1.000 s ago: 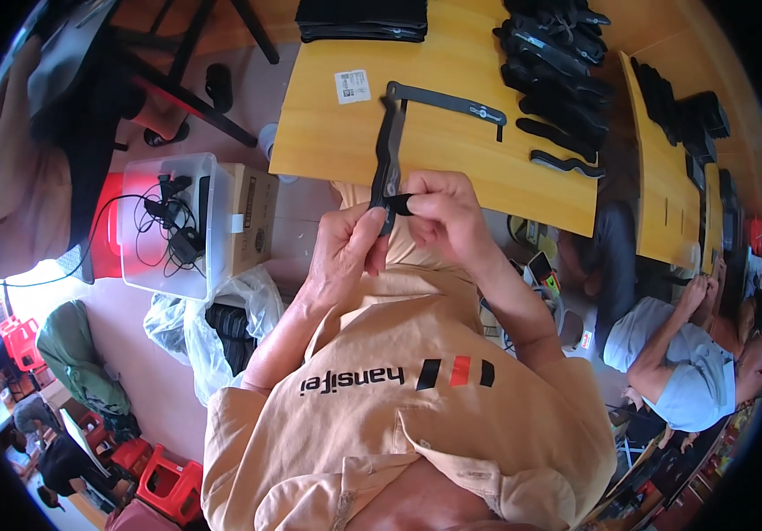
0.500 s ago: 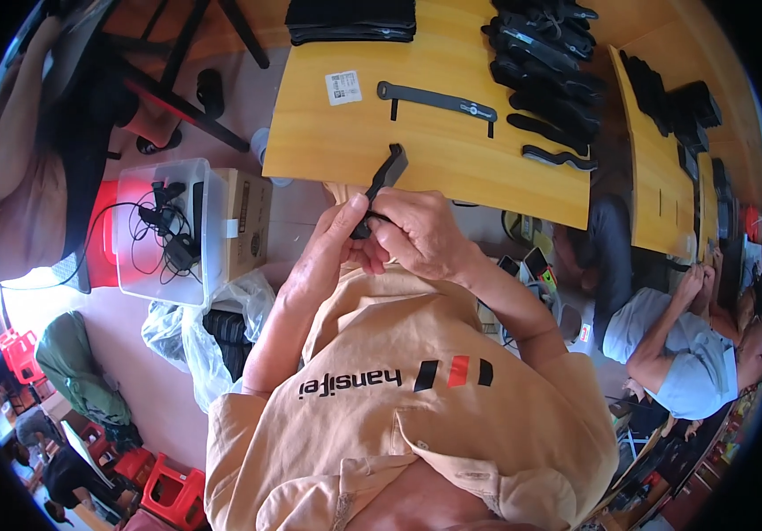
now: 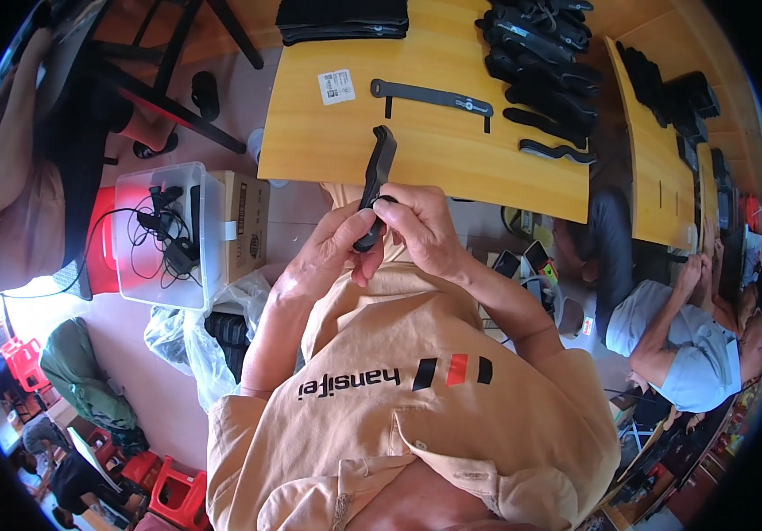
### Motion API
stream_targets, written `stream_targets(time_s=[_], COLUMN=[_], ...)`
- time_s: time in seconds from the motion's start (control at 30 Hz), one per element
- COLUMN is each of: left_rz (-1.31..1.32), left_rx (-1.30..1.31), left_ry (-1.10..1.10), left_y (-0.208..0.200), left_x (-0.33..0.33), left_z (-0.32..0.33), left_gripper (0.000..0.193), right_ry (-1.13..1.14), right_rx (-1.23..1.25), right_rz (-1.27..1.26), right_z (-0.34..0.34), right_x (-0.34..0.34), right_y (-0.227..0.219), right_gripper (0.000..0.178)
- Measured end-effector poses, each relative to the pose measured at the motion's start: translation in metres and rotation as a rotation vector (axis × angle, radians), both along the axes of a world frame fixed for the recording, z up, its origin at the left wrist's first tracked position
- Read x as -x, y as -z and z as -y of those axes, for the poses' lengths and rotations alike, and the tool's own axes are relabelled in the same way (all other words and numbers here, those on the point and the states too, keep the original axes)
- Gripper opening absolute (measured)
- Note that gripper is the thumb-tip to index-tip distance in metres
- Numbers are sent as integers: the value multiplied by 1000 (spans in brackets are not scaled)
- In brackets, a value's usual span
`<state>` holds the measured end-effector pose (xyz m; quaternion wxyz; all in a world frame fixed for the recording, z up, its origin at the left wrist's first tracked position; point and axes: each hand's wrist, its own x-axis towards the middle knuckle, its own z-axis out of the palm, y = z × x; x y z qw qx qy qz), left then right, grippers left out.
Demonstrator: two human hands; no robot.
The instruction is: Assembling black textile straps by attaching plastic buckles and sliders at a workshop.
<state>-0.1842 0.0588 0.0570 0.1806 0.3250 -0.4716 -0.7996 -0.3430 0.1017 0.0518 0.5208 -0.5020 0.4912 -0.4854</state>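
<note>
A dark strap [image 3: 378,168], bent near its far end, stands up between my hands in front of the table's near edge. My left hand [image 3: 321,254] is closed round its lower part, the thumb along its side. Against the strap's middle, my right hand [image 3: 423,232] pinches with thumb and fingers beside a small dark loop or end. Fingers hide part of the strap there. Beyond my hands, another dark grey strap [image 3: 434,96] with a light printed mark lies flat on the wooden table [image 3: 310,146], a white label [image 3: 336,87] to its left.
A stack of black straps [image 3: 343,21] sits at the table's far left, a pile of them [image 3: 540,66] at the right. To the left stands a clear bin [image 3: 212,232] of cables beside a cardboard box [image 3: 246,226]. People sit on both sides.
The strap has turned more upright, its far end moving slightly left and away from me. My right hand has opened its grip a little, with the thumb now laid on the strap.
</note>
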Motion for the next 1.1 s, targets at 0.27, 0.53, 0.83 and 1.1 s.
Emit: stream_targets(time_s=[0.27, 0.53, 0.83, 1.1], left_rz=[-124, -55, 14, -62], left_rx=[22, -50, -52, 87], left_ry=[160, 340, -38, -261], left_y=[6, 9, 22, 33], left_x=[-9, -41, -81, -17], left_z=[-8, -23, -18, 52], left_gripper=[32, 38, 29, 27], right_ry=[392, 726, 725, 604], right_rx=[-233, -183, 402, 332], right_rz=[450, 990, 528, -613], right_z=[14, 82, 67, 37], right_x=[28, 180, 243, 159], right_y=[-7, -6, -121, -121], right_gripper=[34, 40, 39, 19])
